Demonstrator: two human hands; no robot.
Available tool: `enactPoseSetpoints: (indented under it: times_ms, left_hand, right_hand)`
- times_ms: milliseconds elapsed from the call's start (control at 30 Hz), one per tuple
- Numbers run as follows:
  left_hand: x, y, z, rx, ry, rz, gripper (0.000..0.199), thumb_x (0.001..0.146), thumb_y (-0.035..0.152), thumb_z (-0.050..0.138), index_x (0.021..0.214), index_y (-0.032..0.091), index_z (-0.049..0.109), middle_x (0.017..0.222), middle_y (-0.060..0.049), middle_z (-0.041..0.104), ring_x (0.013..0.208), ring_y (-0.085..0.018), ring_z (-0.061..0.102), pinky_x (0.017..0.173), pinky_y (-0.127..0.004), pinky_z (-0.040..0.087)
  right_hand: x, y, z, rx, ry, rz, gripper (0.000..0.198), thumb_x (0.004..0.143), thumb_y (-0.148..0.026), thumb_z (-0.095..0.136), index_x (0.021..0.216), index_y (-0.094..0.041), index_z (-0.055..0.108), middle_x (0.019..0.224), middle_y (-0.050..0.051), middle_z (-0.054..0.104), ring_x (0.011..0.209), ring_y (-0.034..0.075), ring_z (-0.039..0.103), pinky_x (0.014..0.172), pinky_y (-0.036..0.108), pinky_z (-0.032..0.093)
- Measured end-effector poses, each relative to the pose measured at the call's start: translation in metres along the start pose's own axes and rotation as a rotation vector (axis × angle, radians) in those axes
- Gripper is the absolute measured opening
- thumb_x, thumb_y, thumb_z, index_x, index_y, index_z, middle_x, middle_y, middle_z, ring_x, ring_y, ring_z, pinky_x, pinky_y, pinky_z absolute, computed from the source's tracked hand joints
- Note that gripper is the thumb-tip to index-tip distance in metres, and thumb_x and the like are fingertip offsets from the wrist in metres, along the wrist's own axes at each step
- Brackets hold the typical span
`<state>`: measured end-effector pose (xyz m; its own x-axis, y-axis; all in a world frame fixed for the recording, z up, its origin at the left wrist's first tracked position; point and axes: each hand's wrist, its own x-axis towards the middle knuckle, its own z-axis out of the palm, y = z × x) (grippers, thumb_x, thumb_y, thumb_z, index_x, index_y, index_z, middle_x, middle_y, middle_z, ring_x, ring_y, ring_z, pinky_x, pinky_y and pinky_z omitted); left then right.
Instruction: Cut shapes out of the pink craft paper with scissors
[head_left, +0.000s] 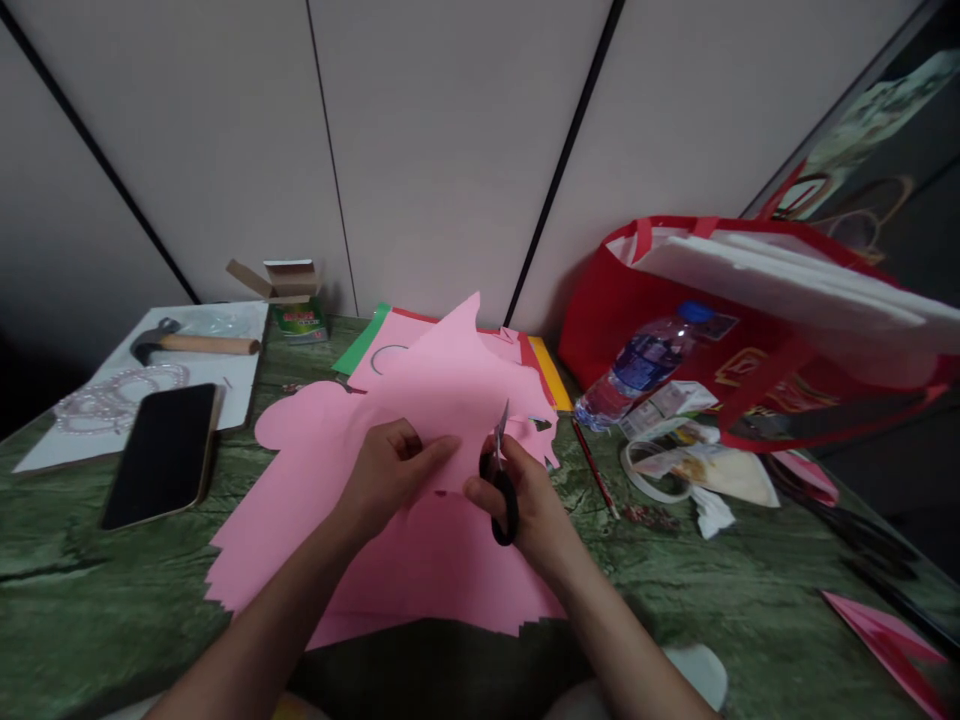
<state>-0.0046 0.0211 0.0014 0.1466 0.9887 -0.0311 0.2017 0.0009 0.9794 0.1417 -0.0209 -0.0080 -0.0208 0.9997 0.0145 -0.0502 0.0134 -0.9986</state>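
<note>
A piece of pink paper [457, 375] with a pointed top is pinched between the thumb and fingers of my left hand [394, 465]. My right hand [525, 495] grips a pair of scissors [504, 480] by its black handles, blades pointing up beside the paper's right part. Whether the blades touch the paper I cannot tell. Beneath both hands lie more pink sheets [277, 530] with jagged, cut edges and a rounded lobe at the left. Behind them, green, red and yellow sheets [551, 375] show at the edges of the pile.
On the left are a phone [161, 455], a hammer [202, 343] on a white board [232, 400], and a small box [300, 318]. To the right stand a water bottle [645, 365] and a red bag [607, 300]. A pencil [595, 465] and a tape roll [652, 490] lie nearby.
</note>
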Motion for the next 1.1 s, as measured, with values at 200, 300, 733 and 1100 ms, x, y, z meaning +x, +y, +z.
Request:
enactPoseSetpoints:
  times_ms: [200, 300, 733, 1100]
  left_hand:
    - [0.0, -0.002, 0.001, 0.012, 0.019, -0.022, 0.039, 0.063, 0.044, 0.067, 0.05, 0.018, 0.041, 0.047, 0.007, 0.039, 0.046, -0.008, 0.036, 0.042, -0.022, 0.026]
    - [-0.001, -0.003, 0.003, 0.029, 0.015, -0.045, 0.039, 0.062, 0.046, 0.067, 0.05, 0.018, 0.042, 0.047, 0.006, 0.041, 0.046, -0.008, 0.038, 0.042, -0.022, 0.027]
    - [-0.008, -0.002, 0.014, -0.011, -0.024, -0.056, 0.037, 0.063, 0.044, 0.067, 0.051, 0.017, 0.044, 0.047, 0.005, 0.045, 0.046, -0.009, 0.041, 0.042, -0.022, 0.03]
    - [-0.011, 0.0, 0.015, 0.01, 0.006, -0.03, 0.042, 0.063, 0.043, 0.066, 0.049, 0.019, 0.035, 0.046, 0.008, 0.034, 0.044, -0.007, 0.031, 0.04, -0.021, 0.024]
  right_hand:
    - [-0.001, 0.002, 0.003, -0.03, 0.099, -0.011, 0.023, 0.064, -0.027, 0.066, 0.072, -0.021, 0.046, 0.051, -0.009, 0.042, 0.044, 0.008, 0.037, 0.042, 0.021, 0.028]
    - [-0.001, 0.002, 0.004, -0.035, 0.13, -0.034, 0.024, 0.063, -0.027, 0.066, 0.074, -0.021, 0.046, 0.052, -0.009, 0.044, 0.043, 0.008, 0.036, 0.041, 0.021, 0.027]
    - [-0.001, -0.009, -0.004, -0.1, 0.065, -0.067, 0.026, 0.065, -0.034, 0.065, 0.061, -0.022, 0.042, 0.052, -0.008, 0.04, 0.045, 0.01, 0.037, 0.042, 0.023, 0.029]
    - [-0.001, -0.002, -0.004, -0.071, 0.125, -0.082, 0.029, 0.069, -0.04, 0.063, 0.061, -0.021, 0.043, 0.052, -0.007, 0.036, 0.046, 0.009, 0.032, 0.042, 0.022, 0.026]
